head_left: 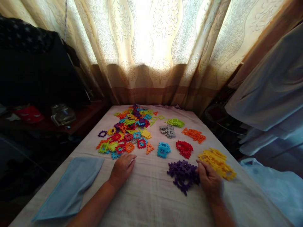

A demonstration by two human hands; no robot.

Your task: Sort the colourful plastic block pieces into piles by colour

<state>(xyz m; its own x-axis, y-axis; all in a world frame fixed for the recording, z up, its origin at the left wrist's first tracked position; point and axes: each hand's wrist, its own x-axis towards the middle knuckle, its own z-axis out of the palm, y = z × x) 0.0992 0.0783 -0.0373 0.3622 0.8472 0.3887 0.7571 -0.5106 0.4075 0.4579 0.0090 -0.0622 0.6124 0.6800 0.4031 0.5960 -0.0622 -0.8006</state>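
A mixed heap of plastic interlocking pieces (pixel 132 126) in many colours spreads over the far left half of the table. At its near edge, my left hand (pixel 121 168) rests with fingers loosely apart and no piece visible in it. My right hand (pixel 209 179) is closed, thumb and forefinger together, between the purple pieces (pixel 183 175) and the yellow pieces (pixel 217 162); anything inside it is hidden. Farther off lie separate piles of red pieces (pixel 184 149), blue pieces (pixel 163 149), grey pieces (pixel 168 130), orange pieces (pixel 194 135) and lime-green pieces (pixel 175 122).
A folded blue cloth (pixel 71 187) lies at the table's left front. Left of the table, a dark shelf (pixel 82 115) bears a glass jar (pixel 62 115). Curtains (pixel 146 75) hang behind; white garments (pixel 267 88) and a plastic bag (pixel 274 186) are at the right.
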